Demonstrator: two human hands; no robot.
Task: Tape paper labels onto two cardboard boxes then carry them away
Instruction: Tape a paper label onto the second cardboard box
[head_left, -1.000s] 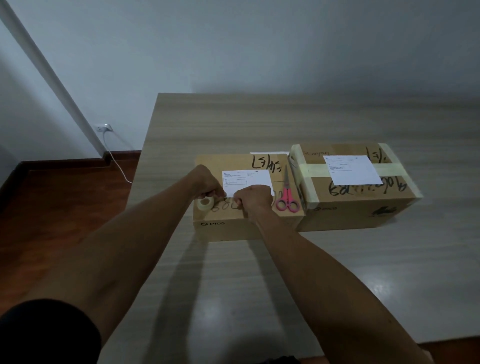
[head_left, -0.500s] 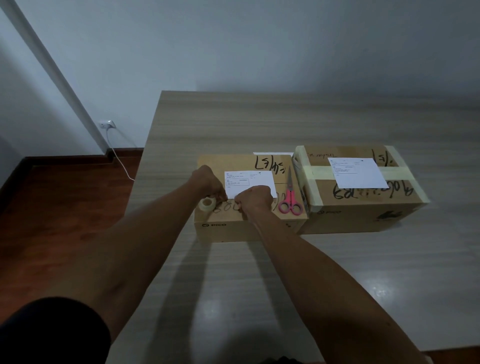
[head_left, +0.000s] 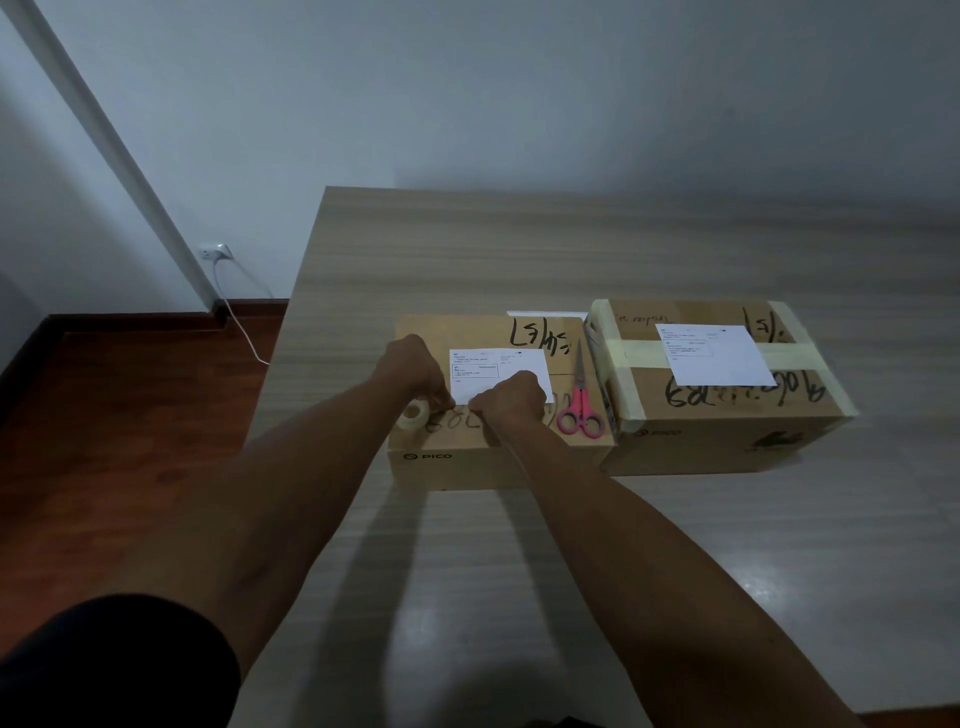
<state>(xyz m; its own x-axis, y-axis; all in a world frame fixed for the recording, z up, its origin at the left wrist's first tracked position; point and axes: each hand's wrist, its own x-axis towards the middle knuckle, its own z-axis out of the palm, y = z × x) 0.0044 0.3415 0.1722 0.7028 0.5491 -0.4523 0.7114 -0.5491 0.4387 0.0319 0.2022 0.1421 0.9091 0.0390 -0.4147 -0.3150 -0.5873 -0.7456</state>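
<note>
Brown cardboard makes up two boxes that sit side by side, touching, on a pale wooden table. The left box has "PICO" printed on its front and black marker scribbles on top. A white paper label lies flat on its lid. Both hands are at the near edge of this label. The left hand is at the label's near left corner with its fingers curled down. A small roll of clear tape sits on the lid right under this hand. I cannot tell if the hand pinches anything. The right hand is bunched up on the label's near edge, fingers curled under. What it holds is hidden.

Pink-handled scissors lie closed on the same lid, just to the right of the label. The right box has wide pale tape strips across it. Another white label lies on its top.
</note>
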